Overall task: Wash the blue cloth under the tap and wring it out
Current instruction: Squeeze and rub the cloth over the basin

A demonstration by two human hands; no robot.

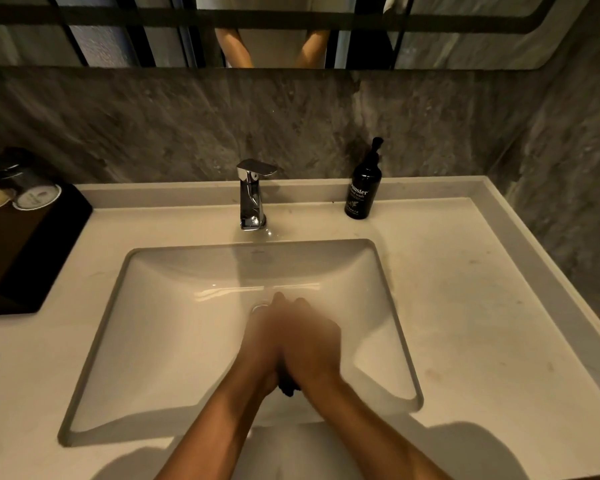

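over the white rectangular undermount basin (pixel 174 341), the left hand (pixel 267 344) and right hand (pixel 312 341) clamp together around a dark, bunched wad of cloth (pixel 288 388), barely showing. squeezing this low, runoff could splash the pale stone counter (pixel 465 306).

Washbasin corner: materials and finishes as we find them.

We list a tap (pixel 253 195) of mirror-polished chrome metal; a basin (pixel 174 327) of glossy, smooth white ceramic; a counter (pixel 471 306) of pale matt stone, faintly marked; a wall (pixel 153 126) of rough, mottled grey stone; a dark glossy soap bottle (pixel 363 188).
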